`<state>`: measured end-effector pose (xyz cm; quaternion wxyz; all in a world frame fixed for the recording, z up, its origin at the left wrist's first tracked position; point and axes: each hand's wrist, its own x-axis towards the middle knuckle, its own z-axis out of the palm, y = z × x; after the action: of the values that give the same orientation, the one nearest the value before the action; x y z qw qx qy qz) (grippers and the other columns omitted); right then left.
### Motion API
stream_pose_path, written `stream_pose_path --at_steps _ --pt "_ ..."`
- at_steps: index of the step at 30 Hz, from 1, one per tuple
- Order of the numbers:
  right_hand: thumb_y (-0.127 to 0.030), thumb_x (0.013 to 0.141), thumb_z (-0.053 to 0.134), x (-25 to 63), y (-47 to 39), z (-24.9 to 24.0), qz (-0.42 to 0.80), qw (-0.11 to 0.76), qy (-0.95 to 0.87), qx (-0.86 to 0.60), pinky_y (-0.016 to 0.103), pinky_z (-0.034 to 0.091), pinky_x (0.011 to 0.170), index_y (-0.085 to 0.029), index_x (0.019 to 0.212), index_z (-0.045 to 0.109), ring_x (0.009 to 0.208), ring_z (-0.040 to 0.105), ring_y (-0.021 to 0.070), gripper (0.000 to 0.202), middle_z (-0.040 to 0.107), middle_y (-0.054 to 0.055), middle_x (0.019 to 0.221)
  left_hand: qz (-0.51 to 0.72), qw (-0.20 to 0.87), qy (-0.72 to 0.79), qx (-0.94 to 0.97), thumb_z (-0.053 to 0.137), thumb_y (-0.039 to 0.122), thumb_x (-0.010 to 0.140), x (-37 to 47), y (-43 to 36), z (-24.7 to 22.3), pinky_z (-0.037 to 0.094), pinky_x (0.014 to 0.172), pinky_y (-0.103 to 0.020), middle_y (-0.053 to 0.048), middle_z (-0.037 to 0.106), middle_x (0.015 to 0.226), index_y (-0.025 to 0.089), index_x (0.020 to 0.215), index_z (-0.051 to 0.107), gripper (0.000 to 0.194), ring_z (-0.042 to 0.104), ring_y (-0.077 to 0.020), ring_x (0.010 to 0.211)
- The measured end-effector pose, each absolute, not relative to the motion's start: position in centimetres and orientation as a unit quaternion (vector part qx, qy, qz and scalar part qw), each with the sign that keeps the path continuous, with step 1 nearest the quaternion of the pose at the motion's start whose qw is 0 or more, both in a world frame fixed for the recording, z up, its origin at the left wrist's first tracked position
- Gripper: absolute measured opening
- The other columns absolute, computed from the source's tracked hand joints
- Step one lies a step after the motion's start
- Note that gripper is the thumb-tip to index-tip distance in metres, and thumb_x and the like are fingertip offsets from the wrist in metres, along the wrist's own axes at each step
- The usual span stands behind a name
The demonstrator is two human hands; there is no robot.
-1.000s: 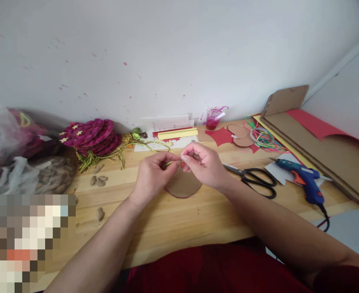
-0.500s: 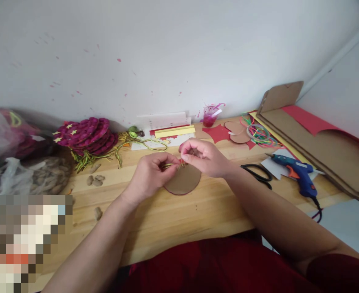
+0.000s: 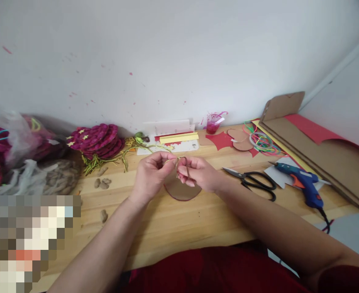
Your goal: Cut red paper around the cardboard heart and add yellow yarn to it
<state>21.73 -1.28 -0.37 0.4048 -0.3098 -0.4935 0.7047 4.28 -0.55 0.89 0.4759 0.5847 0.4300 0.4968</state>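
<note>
My left hand (image 3: 151,173) pinches a thin yellow-green cord (image 3: 181,158) between thumb and fingertips. Facing it, my right hand (image 3: 199,173) is closed on the same cord, which bends in a small loop between the two hands. Just beneath them a round cardboard disc (image 3: 183,193) with a dark red edge lies on the wooden table; my hands hide its upper part. More yellow-green cord (image 3: 136,147) trails over the table behind my left hand. Black-handled scissors (image 3: 258,179) lie to the right of my right wrist.
At right are a blue glue gun (image 3: 304,183), coloured loops (image 3: 261,140) and large cardboard pieces (image 3: 322,150). A cup of pink paint (image 3: 213,123) stands by the wall. At left sit stacked magenta discs (image 3: 98,140), a bag of peanuts (image 3: 61,177) and several loose peanuts (image 3: 102,183).
My right hand has turned and dropped slightly, and a cord loop now shows between the fingers. The view has tilted up and shifted left, and more of the scissors shows.
</note>
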Motion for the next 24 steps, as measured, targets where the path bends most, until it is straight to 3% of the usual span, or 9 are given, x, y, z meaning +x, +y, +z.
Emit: stream_pose_path --at_steps 4,8,17,20,24 --pt "-0.036 0.076 0.082 21.2 -1.8 -0.3 0.763 0.404 -0.403 -0.304 0.017 0.029 0.043 -0.017 0.071 0.055 0.054 0.045 0.0063 0.033 0.056 -0.003 0.065 0.517 0.382 0.478 0.598 0.073 0.03 0.082 4.5 -0.7 0.6 0.042 0.055 -0.024 -0.001 0.068 0.073 0.018 0.087 0.074 0.013 0.054 -0.0115 0.059" --pt "-0.036 0.073 0.084 20.9 -2.2 -0.2 0.791 0.395 -0.336 -0.324 0.017 0.033 0.046 -0.017 0.075 0.059 0.057 0.05 0.0078 0.032 0.06 -0.001 0.068 0.539 0.321 0.497 0.6 0.073 0.032 0.082 4.6 -0.7 0.6 0.042 0.058 -0.024 -0.002 0.071 0.079 0.018 0.088 0.074 0.015 0.054 -0.0118 0.061" --pt "-0.03 0.076 0.079 21.4 -1.4 -0.3 0.666 0.395 -0.453 -0.442 0.019 0.044 0.045 -0.017 0.084 0.061 0.056 0.058 0.0088 0.024 0.064 -0.001 0.075 0.553 0.477 0.453 0.512 0.08 0.035 0.078 4.3 -0.1 0.3 0.043 0.061 -0.023 -0.001 0.068 0.077 0.017 0.088 0.073 0.022 0.053 -0.0093 0.06" --pt "-0.025 0.078 0.076 22.2 -0.7 0.1 0.559 0.474 -0.448 -0.512 0.019 0.042 0.043 -0.018 0.095 0.06 0.056 0.058 0.0087 0.024 0.063 -0.001 0.08 0.563 0.487 0.444 0.499 0.081 0.035 0.078 4.3 0.0 0.4 0.042 0.06 -0.022 0.0 0.066 0.075 0.017 0.087 0.073 0.022 0.051 -0.0083 0.06" --pt "-0.037 0.085 0.071 23.3 -0.5 1.1 0.414 0.631 -0.46 -0.468 0.022 0.041 0.047 -0.021 0.092 0.061 0.053 0.051 0.0076 0.02 0.062 -0.002 0.078 0.562 0.491 0.448 0.493 0.081 0.036 0.078 4.3 -0.1 0.4 0.041 0.058 -0.022 0.0 0.065 0.074 0.017 0.086 0.073 0.022 0.05 -0.0084 0.059"
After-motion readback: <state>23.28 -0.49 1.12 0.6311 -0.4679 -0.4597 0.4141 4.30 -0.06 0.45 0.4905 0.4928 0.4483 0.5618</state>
